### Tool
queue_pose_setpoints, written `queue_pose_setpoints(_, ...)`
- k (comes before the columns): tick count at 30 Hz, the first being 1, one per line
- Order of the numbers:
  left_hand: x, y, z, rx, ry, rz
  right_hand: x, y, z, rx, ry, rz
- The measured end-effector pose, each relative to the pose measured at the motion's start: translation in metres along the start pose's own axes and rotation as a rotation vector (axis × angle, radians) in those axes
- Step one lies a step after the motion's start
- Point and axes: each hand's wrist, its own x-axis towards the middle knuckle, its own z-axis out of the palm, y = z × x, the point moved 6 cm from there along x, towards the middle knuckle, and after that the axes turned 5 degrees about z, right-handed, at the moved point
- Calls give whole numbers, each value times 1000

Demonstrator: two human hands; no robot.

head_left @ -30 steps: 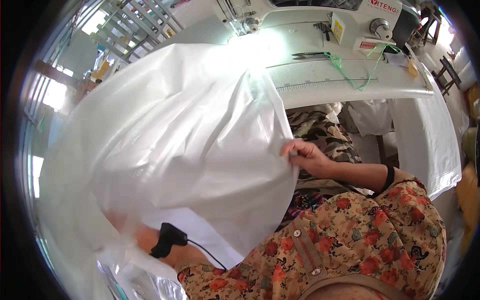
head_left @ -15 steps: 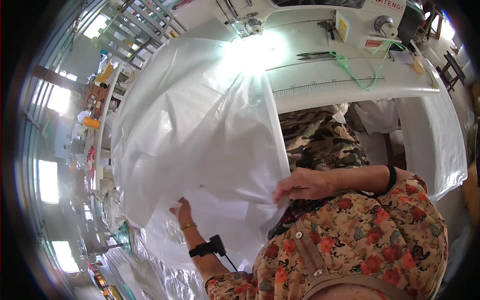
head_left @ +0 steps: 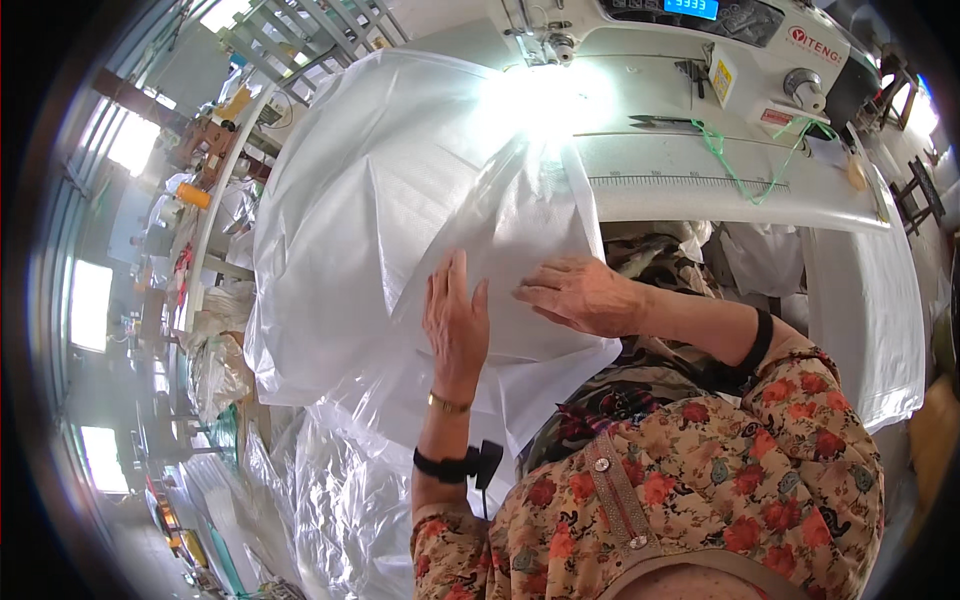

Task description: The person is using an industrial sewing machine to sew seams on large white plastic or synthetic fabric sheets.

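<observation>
A large translucent white plastic sheet (head_left: 330, 240) spreads from under the lit needle area of the sewing machine (head_left: 560, 45) down toward my lap. My left hand (head_left: 457, 325) lies on its near part, fingers stretched out and thumb apart. To the right, near the sheet's right edge, my right hand (head_left: 585, 295) rests palm down with its fingers loosely bent over the surface. Neither hand visibly grips the sheet. Folds run up from between my hands to the needle, where the lamp's glare hides the detail.
On the machine bed (head_left: 700, 205) lie dark thread snips (head_left: 662, 122) and a green cord (head_left: 735, 175). A folded white sheet (head_left: 868, 320) hangs at the right. Crumpled clear plastic (head_left: 345, 490) piles at the lower left, and a cluttered side table (head_left: 215, 225) stands at the left.
My left hand has come out from beneath the sheet's near edge and moved up onto its surface. My right hand has left the right edge and moved up onto the sheet. The view has shifted.
</observation>
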Motion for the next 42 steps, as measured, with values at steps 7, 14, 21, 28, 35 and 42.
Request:
queue_pose_setpoints(7,-10,-47,8,215,-74,-139,-84,42,56,-91,-1033,375)
queue_pose_setpoints(14,-8,-11,-27,-550,-218,-361,-47,56,29,455,-460,774)
queue_pose_setpoints(21,-14,-16,-7,-343,-248,-340,-34,53,39,847,-251,1020)
queue_pose_setpoints(28,-20,47,-8,-306,-393,-74,-27,27,28,981,-170,979)
queue_pose_setpoints(35,5,76,-32,-434,-407,126,-61,21,19,1079,-52,1207)
queue_pose_setpoints(42,6,-57,-29,511,53,9,-70,20,20,1255,4,1093)
